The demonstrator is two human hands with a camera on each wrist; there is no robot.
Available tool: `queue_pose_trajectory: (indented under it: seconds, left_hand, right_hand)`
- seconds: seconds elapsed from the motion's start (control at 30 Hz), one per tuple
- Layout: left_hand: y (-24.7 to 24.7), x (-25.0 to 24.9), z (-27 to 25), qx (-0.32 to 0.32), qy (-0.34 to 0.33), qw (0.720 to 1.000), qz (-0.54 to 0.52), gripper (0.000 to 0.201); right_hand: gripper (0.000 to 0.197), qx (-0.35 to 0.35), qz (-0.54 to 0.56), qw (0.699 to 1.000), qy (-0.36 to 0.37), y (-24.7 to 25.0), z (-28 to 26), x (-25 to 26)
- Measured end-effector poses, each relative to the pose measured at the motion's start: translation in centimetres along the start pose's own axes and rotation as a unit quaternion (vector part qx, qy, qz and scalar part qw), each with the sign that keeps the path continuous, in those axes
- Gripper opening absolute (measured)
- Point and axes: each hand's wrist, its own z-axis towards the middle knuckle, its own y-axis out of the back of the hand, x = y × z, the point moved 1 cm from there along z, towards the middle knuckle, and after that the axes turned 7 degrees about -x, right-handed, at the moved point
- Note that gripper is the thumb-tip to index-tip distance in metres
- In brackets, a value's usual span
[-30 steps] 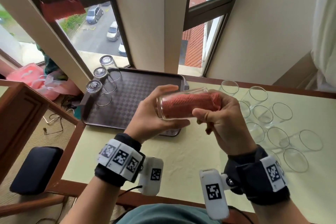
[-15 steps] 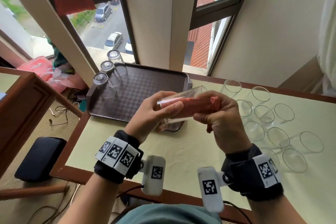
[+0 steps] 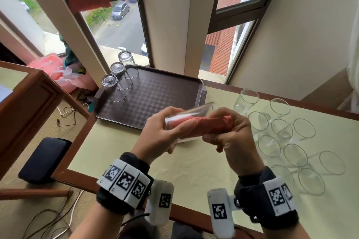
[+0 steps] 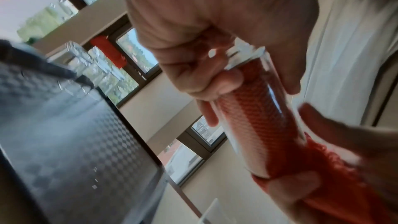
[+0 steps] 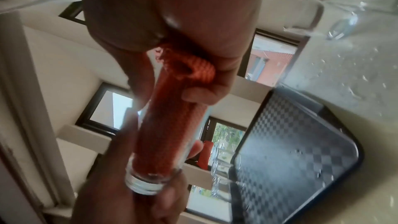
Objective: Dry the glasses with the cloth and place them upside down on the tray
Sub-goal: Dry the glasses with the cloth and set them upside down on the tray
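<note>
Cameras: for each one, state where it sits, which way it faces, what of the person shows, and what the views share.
Head: on the head, looking down at the table; both hands and wristbands show.
Left wrist: along the left hand gripping the glass.
Right wrist: along the right hand holding the red cloth.
Shared: all three show glass, cloth, checkered tray.
</note>
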Motion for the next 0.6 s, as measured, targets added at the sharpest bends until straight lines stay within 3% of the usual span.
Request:
queue_pose_trajectory:
  seconds: [0.1, 0.2, 0.23, 0.27, 0.33, 0.4, 0.43, 0.5, 0.57, 0.6]
  left_hand:
    - [1.7, 0.1, -0.6, -0.040, -0.083, 0.992, 0.088, 0.054]
    - [3.3, 0.5, -1.0, -0.031, -0.223, 0.952, 0.207, 0.065]
    - [3.5, 0.6, -0.9, -0.025, -0.238, 0.947, 0.213, 0.070]
    - [3.8, 0.8, -0.8, -0.011, -0.211, 0.958, 0.194, 0.075]
    - [4.4, 0.5, -0.5, 0.045, -0.068, 0.993, 0.085, 0.086]
    - [5.2, 0.4, 0.1, 0.085, 0.045, 0.995, 0.011, 0.077]
    - [5.7, 0.3, 0.3, 0.085, 0.059, 0.995, 0.005, 0.071]
    - [6.9, -0.1, 0.5, 0.060, 0.024, 0.998, 0.015, 0.064]
    - [8.3, -0.5, 0.7, 0.032, -0.064, 0.995, 0.063, 0.062]
    - [9.0, -0.5, 0.8, 0.027, -0.118, 0.988, 0.093, 0.063]
  right_hand:
    - [0.030, 0.054, -0.044, 0.997, -0.040, -0.9, -0.2, -0.8]
    - [0.041, 0.062, -0.040, 0.992, -0.100, -1.7, 0.3, -1.2]
    - [0.041, 0.055, -0.024, 0.993, -0.103, -1.9, 0.5, -1.1]
    - [0.040, 0.041, -0.010, 0.994, -0.098, -2.3, 0.5, -1.2]
    - [0.035, 0.000, -0.004, 0.997, -0.074, -3.1, 0.2, -1.3]
    - [0.038, -0.031, -0.014, 0.997, -0.066, -4.3, -0.4, -1.5]
    - [0.042, -0.041, -0.023, 0.996, -0.070, -4.8, -0.6, -1.8]
    - [0.037, -0.059, -0.042, 0.995, -0.067, -6.2, -0.7, -1.8]
    - [0.019, -0.053, -0.032, 0.996, -0.064, -7.4, -0.4, -1.9]
    - [0.020, -0.056, -0.016, 0.995, -0.077, -7.9, -0.4, -1.9]
